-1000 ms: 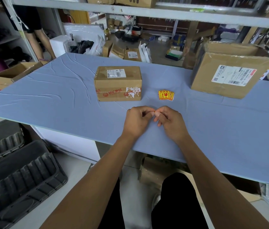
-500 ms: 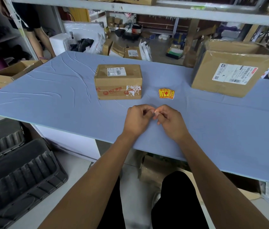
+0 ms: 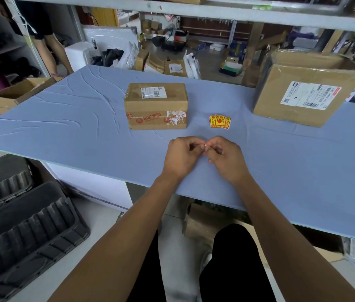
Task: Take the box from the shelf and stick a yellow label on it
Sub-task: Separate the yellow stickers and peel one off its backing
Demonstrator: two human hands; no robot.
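The small box (image 3: 156,105) sits mid-table on the creased blue table (image 3: 63,127), yellow labels (image 3: 219,121) just right. Nearer, the left hand (image 3: 180,156) and right hand (image 3: 226,159) pinch one tiny label together. A big carton (image 3: 303,99) stands far right; cluttered storeroom beyond.

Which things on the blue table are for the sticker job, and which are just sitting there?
For the job:
small taped box
yellow labels
left hand and right hand, pinching something tiny

Just lying about:
big box
black trays
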